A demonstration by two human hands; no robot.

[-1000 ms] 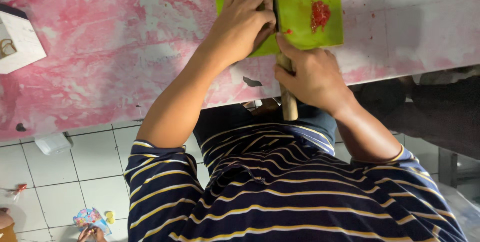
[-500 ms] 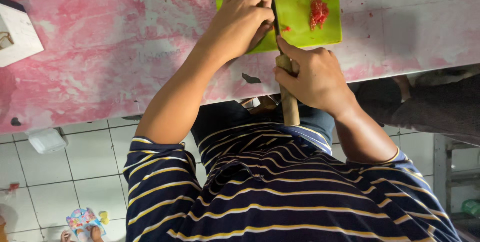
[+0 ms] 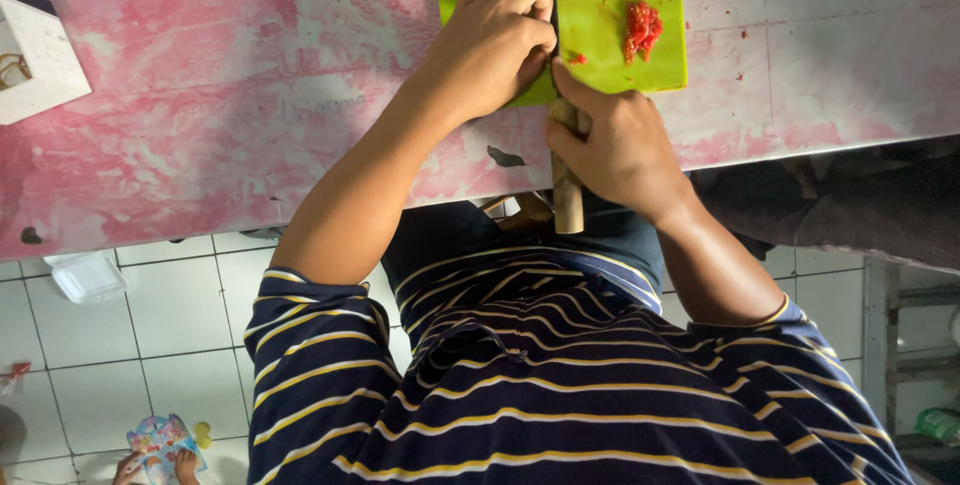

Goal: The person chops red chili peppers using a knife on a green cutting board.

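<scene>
- white box (image 3: 35, 60) sits way off at the left edge of the pink counter (image 3: 230, 95)
- left hand (image 3: 490, 40) is curled, pressing down on the green cutting board (image 3: 610, 5); whatever's under it is hidden
- right hand (image 3: 620, 145) is clenched round the knife (image 3: 560, 135) by its wooden handle, blade beside the left knuckles
- chopped red bits (image 3: 640, 28) piled on the board's right side

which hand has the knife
The right hand: it grips the knife's wooden handle. The left hand only presses down on the green board.
</scene>
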